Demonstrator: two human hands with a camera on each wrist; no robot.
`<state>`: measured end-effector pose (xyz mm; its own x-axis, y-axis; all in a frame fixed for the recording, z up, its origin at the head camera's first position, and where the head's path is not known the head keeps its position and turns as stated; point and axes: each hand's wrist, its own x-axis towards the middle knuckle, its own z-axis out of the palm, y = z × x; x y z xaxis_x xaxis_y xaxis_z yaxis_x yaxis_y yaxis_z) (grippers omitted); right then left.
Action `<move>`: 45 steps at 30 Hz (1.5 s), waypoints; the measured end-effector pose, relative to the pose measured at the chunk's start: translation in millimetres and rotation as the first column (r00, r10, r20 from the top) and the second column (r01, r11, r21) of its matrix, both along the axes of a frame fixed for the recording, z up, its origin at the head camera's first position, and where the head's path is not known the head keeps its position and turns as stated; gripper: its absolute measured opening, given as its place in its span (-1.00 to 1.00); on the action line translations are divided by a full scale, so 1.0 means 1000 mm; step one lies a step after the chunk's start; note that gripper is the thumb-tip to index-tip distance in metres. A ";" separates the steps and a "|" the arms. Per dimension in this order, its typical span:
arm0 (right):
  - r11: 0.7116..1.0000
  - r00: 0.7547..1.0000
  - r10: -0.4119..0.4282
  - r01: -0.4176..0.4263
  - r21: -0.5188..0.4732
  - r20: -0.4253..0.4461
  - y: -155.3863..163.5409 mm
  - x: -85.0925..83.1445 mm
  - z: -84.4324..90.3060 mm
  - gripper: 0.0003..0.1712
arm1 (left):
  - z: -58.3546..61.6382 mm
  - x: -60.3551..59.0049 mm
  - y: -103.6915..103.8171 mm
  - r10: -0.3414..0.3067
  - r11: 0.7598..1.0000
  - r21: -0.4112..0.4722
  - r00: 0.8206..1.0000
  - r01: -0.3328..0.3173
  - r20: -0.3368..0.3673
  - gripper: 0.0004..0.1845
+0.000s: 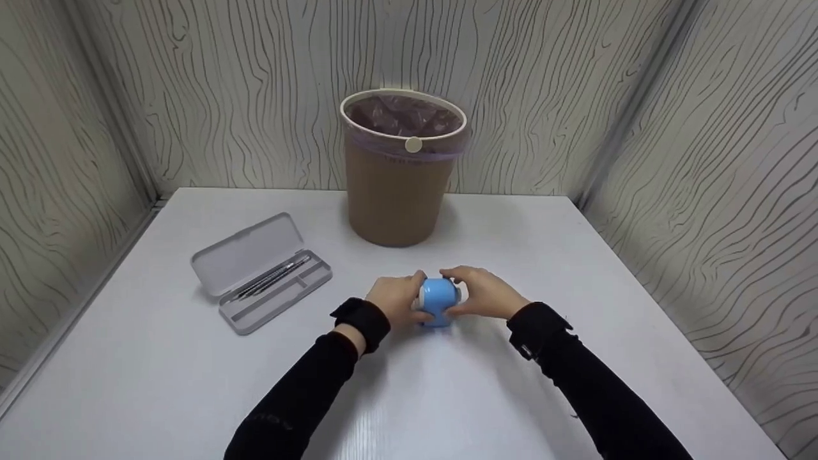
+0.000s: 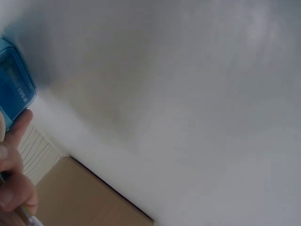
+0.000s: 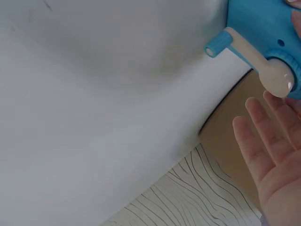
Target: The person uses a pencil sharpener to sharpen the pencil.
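Observation:
A blue hand-crank pencil sharpener (image 1: 438, 301) is held between both hands above the white table. My left hand (image 1: 396, 299) grips its left side, with fingers at the far edge and thumb in front. In the left wrist view, a fingertip touches the sharpener's clear blue drawer (image 2: 16, 87), and a thin stick with a silvery end (image 2: 29, 218) lies among the curled fingers; its kind is unclear. My right hand (image 1: 486, 292) holds the other side between thumb and forefinger. Its other fingers (image 3: 265, 134) spread below the cream crank (image 3: 256, 56) in the right wrist view.
An open grey pencil case (image 1: 275, 291) with several dark pencils (image 1: 271, 280) lies on the table (image 1: 211, 396) at left. A brown bin (image 1: 396, 191) with a purple liner stands at the back. Wood-patterned panels (image 1: 255, 76) border the table.

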<state>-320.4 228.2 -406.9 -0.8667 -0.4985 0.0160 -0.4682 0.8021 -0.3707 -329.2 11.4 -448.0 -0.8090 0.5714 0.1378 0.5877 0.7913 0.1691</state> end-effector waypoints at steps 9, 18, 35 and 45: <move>0.995 0.996 0.044 -0.037 0.090 -0.076 -0.002 0.000 0.007 -0.28 | -0.002 -0.003 0.004 -0.004 1.000 0.027 1.000 0.004 -0.011 -0.28; 0.991 0.990 0.091 -0.079 0.108 -0.106 -0.005 -0.001 0.009 -0.36 | -0.003 -0.001 -0.002 0.050 0.995 0.087 0.995 -0.058 0.085 -0.23; 0.996 1.000 -0.014 0.013 0.094 0.009 -0.006 -0.004 0.008 -0.30 | 0.000 0.004 -0.062 0.041 0.923 0.378 0.996 -0.066 0.075 -0.70; 0.995 1.000 0.012 -0.011 0.098 -0.007 -0.005 -0.005 0.008 -0.33 | -0.005 0.004 -0.075 0.043 0.905 0.424 0.998 -0.022 -0.039 -0.94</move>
<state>-325.3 222.8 -399.0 -0.8609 -0.5080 -0.0266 -0.4803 0.8290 -0.2867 -324.8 -63.8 -453.0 -0.8129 0.4246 0.3987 0.5783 0.6703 0.4651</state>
